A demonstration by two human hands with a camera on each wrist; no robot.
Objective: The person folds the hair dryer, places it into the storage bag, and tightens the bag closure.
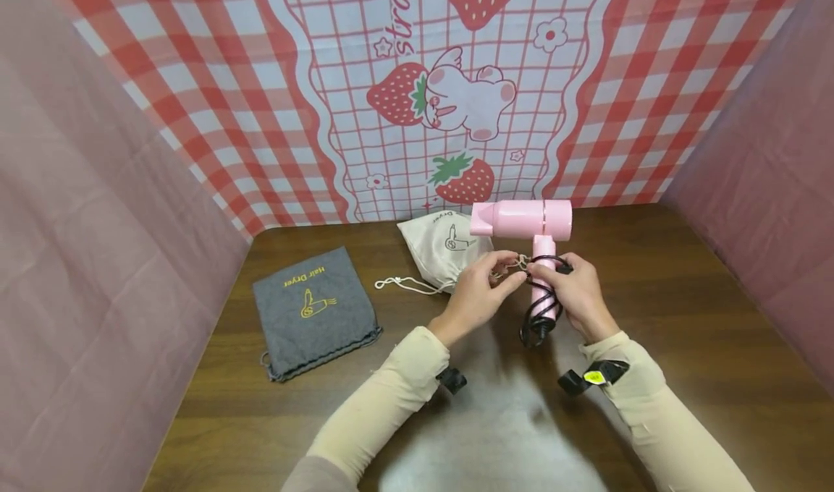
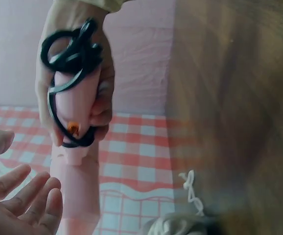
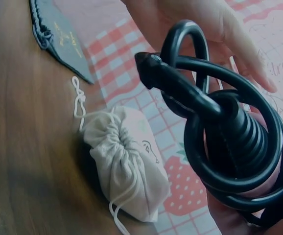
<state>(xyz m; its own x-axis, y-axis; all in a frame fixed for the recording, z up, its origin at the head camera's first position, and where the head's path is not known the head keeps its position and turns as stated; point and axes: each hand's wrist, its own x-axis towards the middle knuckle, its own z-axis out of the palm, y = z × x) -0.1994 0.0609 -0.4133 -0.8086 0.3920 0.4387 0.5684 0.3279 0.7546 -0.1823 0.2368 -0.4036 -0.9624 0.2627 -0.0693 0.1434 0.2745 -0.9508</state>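
Observation:
A pink hair dryer [image 1: 521, 219] is held upright over the table by my right hand [image 1: 584, 293], which grips its handle. The black cord [image 3: 244, 181] is wound in loops around that handle, and its ribbed base shows close up in the right wrist view. My left hand [image 1: 477, 289] is just left of the handle, with its fingers relaxed and holding nothing; in the left wrist view its fingers [image 2: 26, 196] lie apart from the dryer. Behind that hand a full white drawstring bag [image 3: 127, 171] sits on the table, its mouth gathered, partly hidden in the head view.
A flat dark grey drawstring pouch [image 1: 319, 318] with yellow "Hair Dryer" print lies at the left of the wooden table [image 1: 704, 333]. The white bag's cord [image 1: 407, 283] trails leftward toward it. A strawberry-print checked cloth [image 1: 619, 116] hangs behind, with pink curtains at both sides.

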